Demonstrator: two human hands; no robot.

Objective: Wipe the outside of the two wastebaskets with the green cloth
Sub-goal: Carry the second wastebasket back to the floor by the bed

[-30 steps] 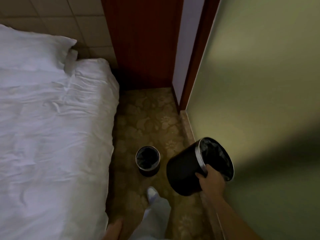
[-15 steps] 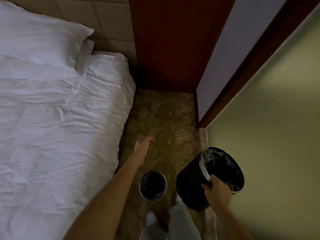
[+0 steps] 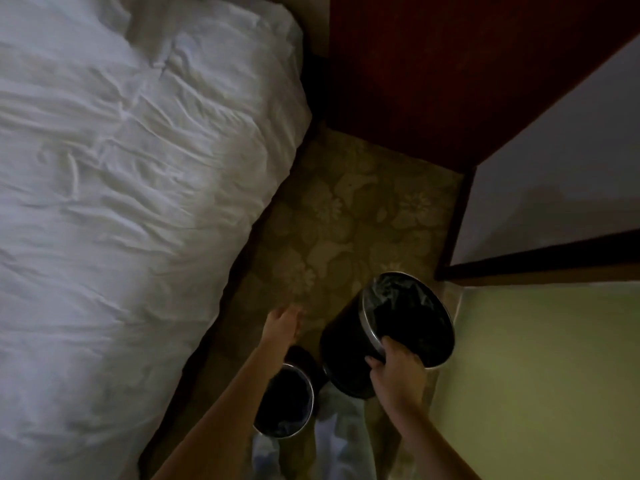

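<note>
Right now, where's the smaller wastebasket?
The smaller wastebasket: head view, bottom centre, on the carpet under the left forearm, just left of the bigger wastebasket the right hand grips.

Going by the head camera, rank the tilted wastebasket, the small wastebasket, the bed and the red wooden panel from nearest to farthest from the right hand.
1. Tilted wastebasket: in the grip of the right hand, at the rim.
2. Small wastebasket: on the carpet, just left.
3. Bed: farther left.
4. Red wooden panel: ahead, at the aisle's end.

You're holding the larger black wastebasket (image 3: 346,351) tilted by its chrome rim; the smaller wastebasket (image 3: 291,400) is standing upright beside it.
</note>
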